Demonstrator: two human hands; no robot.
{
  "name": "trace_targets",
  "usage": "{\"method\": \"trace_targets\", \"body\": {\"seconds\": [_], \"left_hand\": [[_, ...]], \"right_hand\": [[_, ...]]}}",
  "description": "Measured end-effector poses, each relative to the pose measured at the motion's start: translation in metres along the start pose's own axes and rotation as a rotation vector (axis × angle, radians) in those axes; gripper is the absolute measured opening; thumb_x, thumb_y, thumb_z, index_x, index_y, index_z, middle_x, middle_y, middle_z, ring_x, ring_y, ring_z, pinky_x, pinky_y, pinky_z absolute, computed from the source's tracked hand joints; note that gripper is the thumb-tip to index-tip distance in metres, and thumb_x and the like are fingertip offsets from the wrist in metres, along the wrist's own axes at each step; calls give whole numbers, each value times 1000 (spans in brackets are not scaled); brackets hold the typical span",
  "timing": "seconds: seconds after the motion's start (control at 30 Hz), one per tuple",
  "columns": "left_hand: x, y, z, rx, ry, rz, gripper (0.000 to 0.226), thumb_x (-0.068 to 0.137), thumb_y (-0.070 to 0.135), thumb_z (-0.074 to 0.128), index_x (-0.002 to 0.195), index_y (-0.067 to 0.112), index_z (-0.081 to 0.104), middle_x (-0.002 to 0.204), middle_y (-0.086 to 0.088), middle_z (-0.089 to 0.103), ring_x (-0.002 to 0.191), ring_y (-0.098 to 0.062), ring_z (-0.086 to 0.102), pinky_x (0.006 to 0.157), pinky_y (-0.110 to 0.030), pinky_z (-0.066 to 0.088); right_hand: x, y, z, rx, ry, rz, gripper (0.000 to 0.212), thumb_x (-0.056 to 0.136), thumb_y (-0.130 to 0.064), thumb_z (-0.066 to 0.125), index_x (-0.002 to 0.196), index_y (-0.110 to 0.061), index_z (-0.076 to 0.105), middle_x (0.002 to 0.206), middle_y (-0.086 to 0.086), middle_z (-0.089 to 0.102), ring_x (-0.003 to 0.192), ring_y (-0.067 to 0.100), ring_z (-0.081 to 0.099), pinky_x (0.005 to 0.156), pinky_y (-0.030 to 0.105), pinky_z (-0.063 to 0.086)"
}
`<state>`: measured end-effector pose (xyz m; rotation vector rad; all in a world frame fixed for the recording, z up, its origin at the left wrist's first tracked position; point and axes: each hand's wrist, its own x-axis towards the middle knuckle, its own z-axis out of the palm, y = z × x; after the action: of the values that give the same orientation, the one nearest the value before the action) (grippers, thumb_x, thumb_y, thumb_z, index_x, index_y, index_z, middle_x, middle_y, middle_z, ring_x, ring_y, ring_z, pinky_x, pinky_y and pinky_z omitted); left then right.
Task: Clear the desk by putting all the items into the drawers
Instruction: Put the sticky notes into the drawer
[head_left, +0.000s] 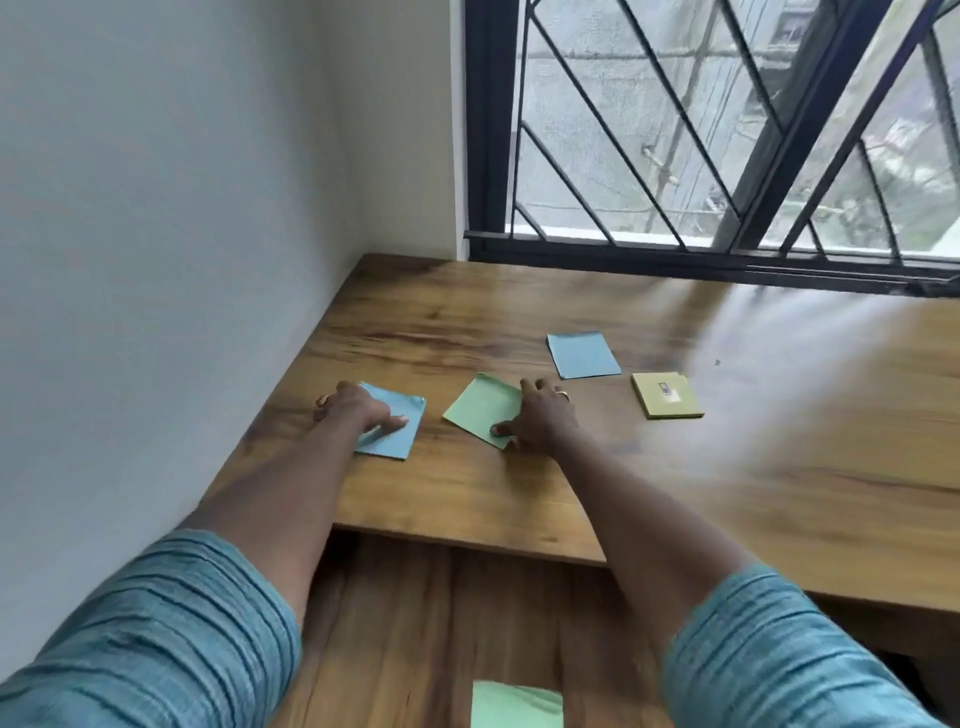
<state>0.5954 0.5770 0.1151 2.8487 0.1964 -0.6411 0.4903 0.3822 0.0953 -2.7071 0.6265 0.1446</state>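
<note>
Light-blue paper square (395, 434), pale-green paper square (480, 408): light, limp, flat on brown wooden desk (727, 493) under left hand (353, 408) and right hand (543, 415), thumbs on top; pinched or merely pressed, cannot tell. Probably best lifted by a corner. Beyond: second light-blue paper square (583, 355), stiffer yellow sticky-note pad (667, 396).

The table (779, 467) is showing a smooth wood-grain top with a soft sheen that is catching the window light. The near blue sheet (400, 434), the green sheet (480, 408) and the far blue sheet (583, 355) are looking like thin matt paper, and the yellow pad (667, 396) like a thicker paper block. The sleeves (156, 634) are showing ribbed teal cloth. The window grille (597, 130) is appearing as dark matt metal, and the wall (156, 208) as flat matt paint.
</note>
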Motion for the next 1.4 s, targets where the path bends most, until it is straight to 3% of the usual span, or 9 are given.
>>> {"method": "trace_targets", "body": {"seconds": [0.13,0.3,0.5,0.7,0.83,0.97,1.13,1.23,1.4], "left_hand": [[1,-12,3,-174,-31,-60,111,65,49,82,145,2,21,150,-11,29,141,-29,28,113,-40,32],[-14,-23,12,-266,25,-70,91,76,40,76,143,0,30,145,-15,37,136,-29,35,111,-37,35],[-59,-39,23,-647,167,-118,77,88,15,66,149,4,19,141,-15,43,125,-27,50,94,-31,45],[-125,-57,38,-953,190,-24,48,92,11,59,134,7,37,134,-17,49,117,-31,56,81,-33,46],[-169,-72,60,-985,119,98,40,97,13,51,134,6,39,130,-15,51,113,-31,56,75,-30,43],[-206,-96,96,-924,53,179,40,95,15,54,133,6,43,128,-16,55,112,-31,58,84,-35,49],[-237,-114,131,-728,11,250,39,92,15,60,129,2,54,122,-16,62,107,-30,61,73,-29,45],[-238,-107,145,-750,-59,199,33,92,14,60,122,2,58,117,-16,65,95,-28,63,63,-26,46],[-223,-71,169,-775,-173,174,27,92,5,57,119,2,60,112,-16,65,84,-24,57,70,-27,42]], "right_hand": [[5,0,2,62,-61,117,87,68,-51,76,132,-7,38,139,14,37,132,30,35,105,37,32],[-8,3,2,186,-74,237,80,69,-40,79,131,-10,38,136,13,35,131,33,32,108,39,28],[-45,12,-2,434,-13,285,63,85,-8,65,134,0,27,134,21,46,126,35,43,99,37,40],[-105,30,0,702,76,390,44,88,-8,58,130,-4,48,129,18,55,116,32,54,95,38,48],[-160,47,12,1051,161,444,41,88,-2,53,128,-6,49,121,17,59,103,33,60,82,46,56],[-228,65,31,1195,181,516,37,86,8,53,120,-5,54,105,16,58,84,30,60,54,35,54],[-294,95,65,1126,209,677,39,86,9,52,122,-4,56,115,19,60,92,33,63,68,42,58],[-310,115,78,1121,262,769,33,89,5,47,120,-3,55,112,17,60,96,33,63,76,45,58],[-295,138,82,1130,319,803,38,93,2,46,129,-6,51,123,19,58,95,29,61,73,38,58]]}}
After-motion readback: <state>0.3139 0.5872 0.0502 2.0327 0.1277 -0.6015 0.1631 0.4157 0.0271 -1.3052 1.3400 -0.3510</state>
